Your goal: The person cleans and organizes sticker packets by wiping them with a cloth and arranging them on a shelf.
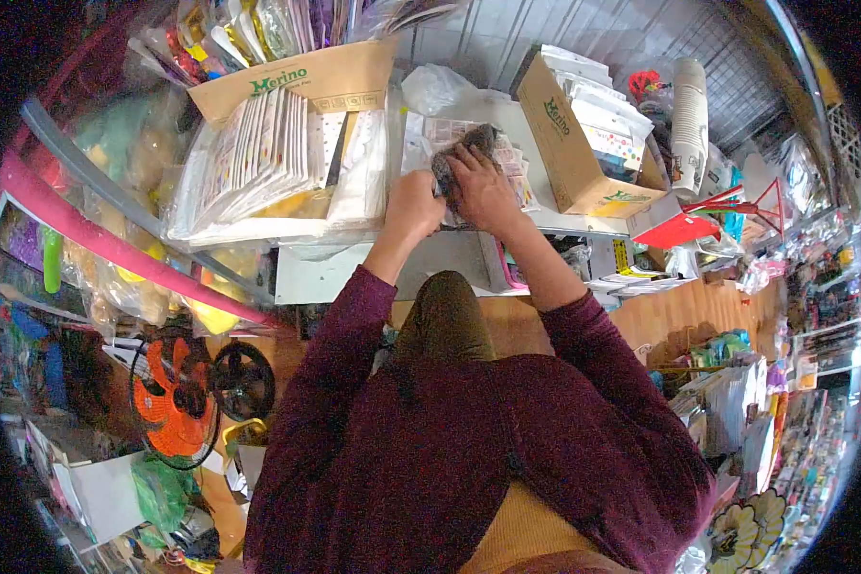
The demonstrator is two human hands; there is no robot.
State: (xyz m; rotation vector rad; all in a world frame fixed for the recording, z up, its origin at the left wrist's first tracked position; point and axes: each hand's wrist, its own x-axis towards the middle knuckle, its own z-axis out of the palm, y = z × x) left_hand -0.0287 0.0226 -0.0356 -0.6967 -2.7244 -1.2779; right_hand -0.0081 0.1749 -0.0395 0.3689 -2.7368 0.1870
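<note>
A dark grey, crumpled cloth-like item (481, 140) lies over printed packets (515, 165) on the white shelf (538, 191). My left hand (414, 203) is closed in a fist at the item's left edge and grips part of it. Flat on top of the same item rests my right hand (482, 187), its fingers stretched out and slightly apart. Clear plastic (435, 88) sits just behind the packets.
An open carton (292, 72) of packets stands left of my hands, another carton (557, 143) to the right. Beyond that are stacked paper cups (689, 124) and a red item (674, 228). An orange fan (174, 397) stands low at left.
</note>
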